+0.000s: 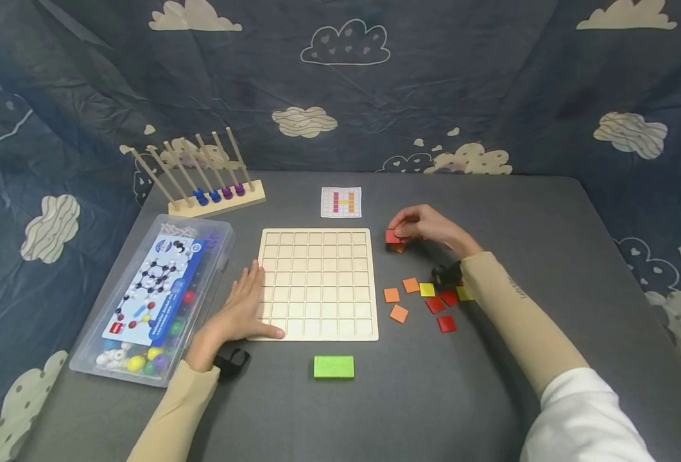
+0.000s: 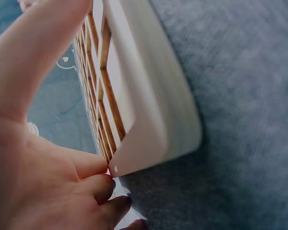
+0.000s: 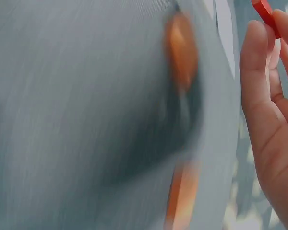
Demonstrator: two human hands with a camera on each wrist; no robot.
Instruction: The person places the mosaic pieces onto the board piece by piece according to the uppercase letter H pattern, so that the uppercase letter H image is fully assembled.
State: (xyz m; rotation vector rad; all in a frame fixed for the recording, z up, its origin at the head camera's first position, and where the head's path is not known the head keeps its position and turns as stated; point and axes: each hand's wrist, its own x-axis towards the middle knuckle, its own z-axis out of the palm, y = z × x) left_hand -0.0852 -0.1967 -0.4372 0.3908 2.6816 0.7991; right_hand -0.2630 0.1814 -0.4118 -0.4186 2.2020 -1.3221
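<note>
A pale wooden grid board (image 1: 316, 284) lies flat on the table. My left hand (image 1: 241, 311) is spread along its left side, fingers straight at the edge and thumb lying at the near-left corner. The left wrist view has the board's rim (image 2: 153, 86) close beside that hand (image 2: 43, 177). To the right of the board, my right hand (image 1: 427, 226) pinches a red square tile (image 1: 393, 237) between thumb and fingertips. Below it an orange tile (image 1: 398, 248) shows partly. In the right wrist view the red tile (image 3: 265, 14) is raised off the grey table.
Loose orange (image 1: 398, 314), yellow (image 1: 427, 290) and red tiles (image 1: 447, 323) lie right of the board. A pattern card (image 1: 341, 203) is behind it, a green block (image 1: 334, 367) in front. A clear plastic case (image 1: 213, 256) and a peg stand (image 1: 219, 204) occupy the left.
</note>
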